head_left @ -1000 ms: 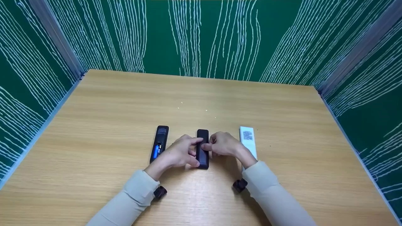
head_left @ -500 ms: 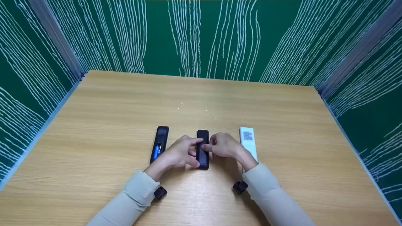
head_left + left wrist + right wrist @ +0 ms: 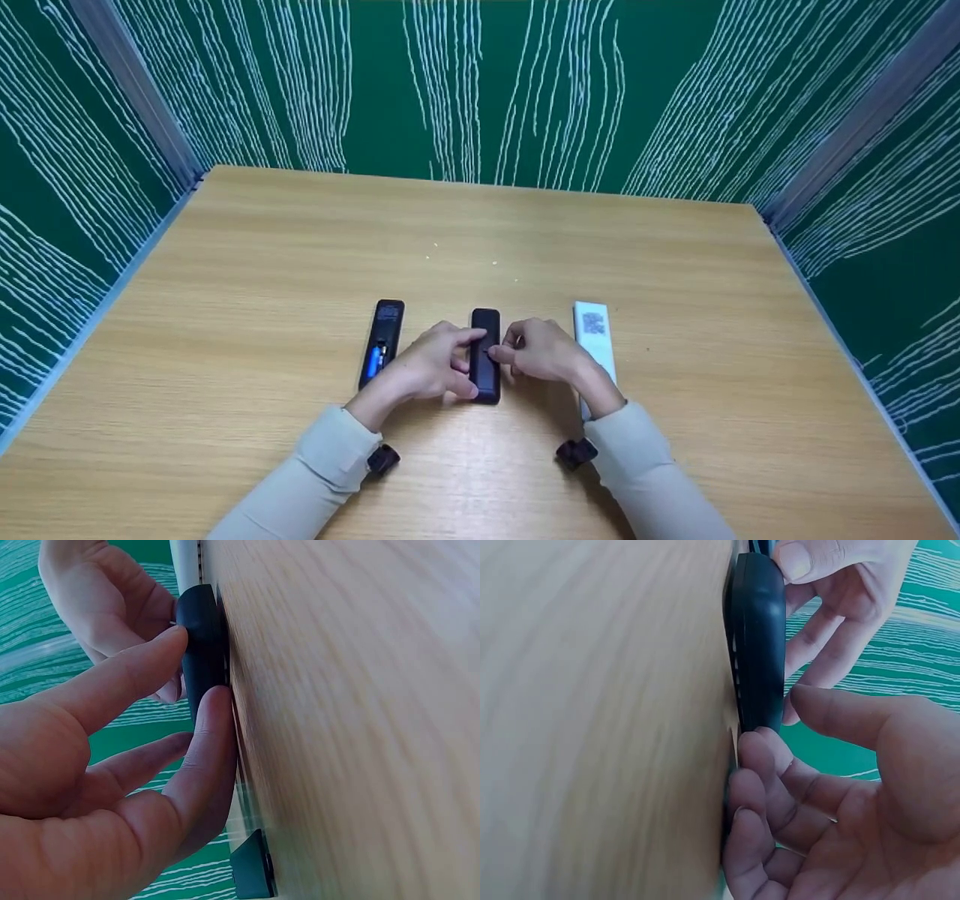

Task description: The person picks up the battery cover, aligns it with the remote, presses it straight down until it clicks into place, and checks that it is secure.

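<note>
A black remote control [image 3: 485, 375] lies back side up at the middle of the table. My left hand [image 3: 437, 364] holds it from the left, thumb by the near end and index finger reaching onto the upper part. From the right, my right hand [image 3: 544, 349] has its thumb on the back of the remote, around its middle. In the right wrist view, curled fingertips [image 3: 757, 754] of that hand meet the edge of the remote [image 3: 761, 637]. Left of my hands is a second black remote control [image 3: 388, 319], its battery compartment uncovered with a blue battery [image 3: 373, 362] showing.
A white remote control [image 3: 595, 345] with a printed code lies to the right, partly under my right wrist. Several tiny pale bits [image 3: 495, 263] are scattered farther back on the wooden table [image 3: 300, 247]. Green walls with white streaks [image 3: 480, 90] enclose the back and sides.
My right hand has shifted slightly to the right, its thumb sliding a little toward the right edge of the middle remote. The left hand and the remotes have stayed in place.
</note>
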A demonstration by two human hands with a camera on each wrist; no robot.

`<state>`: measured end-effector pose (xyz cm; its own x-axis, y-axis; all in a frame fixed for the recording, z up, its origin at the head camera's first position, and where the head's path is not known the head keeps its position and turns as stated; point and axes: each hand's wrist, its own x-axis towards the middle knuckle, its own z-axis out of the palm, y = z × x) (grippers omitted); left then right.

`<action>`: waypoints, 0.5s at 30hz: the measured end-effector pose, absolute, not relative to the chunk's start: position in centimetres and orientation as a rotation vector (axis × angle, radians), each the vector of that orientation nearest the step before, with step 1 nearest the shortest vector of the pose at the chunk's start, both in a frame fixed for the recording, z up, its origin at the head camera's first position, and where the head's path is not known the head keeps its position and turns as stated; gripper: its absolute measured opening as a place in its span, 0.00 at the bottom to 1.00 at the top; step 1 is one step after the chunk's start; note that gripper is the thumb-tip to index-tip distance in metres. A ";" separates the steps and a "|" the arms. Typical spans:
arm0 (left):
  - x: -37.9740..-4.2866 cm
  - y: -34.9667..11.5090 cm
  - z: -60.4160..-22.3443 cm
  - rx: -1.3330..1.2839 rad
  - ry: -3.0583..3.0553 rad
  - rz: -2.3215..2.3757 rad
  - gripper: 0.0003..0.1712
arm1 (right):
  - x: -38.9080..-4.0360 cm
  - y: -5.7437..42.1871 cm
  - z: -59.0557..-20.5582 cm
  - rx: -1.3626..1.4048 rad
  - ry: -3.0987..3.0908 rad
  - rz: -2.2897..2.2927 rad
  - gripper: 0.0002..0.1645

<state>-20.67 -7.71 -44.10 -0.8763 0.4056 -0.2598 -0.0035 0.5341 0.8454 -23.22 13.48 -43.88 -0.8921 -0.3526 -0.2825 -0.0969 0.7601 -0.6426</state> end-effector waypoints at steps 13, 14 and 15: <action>-20.6 -7.8 -44.0 0.349 2.351 1.305 0.55 | -23.0 13.3 -44.2 -0.354 2.620 -0.886 0.16; -20.6 -7.8 -44.0 0.350 2.350 1.307 0.55 | -23.0 13.3 -44.2 -0.352 2.621 -0.886 0.16; -20.6 -7.8 -44.0 0.349 2.348 1.308 0.55 | -23.0 13.3 -44.2 -0.348 2.620 -0.885 0.16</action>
<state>-20.58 -7.79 -43.99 -0.8769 0.4146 -0.2433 0.0112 0.5236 0.8519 -23.03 13.25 -44.22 -0.9077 -0.3376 -0.2491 -0.1174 0.7744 -0.6216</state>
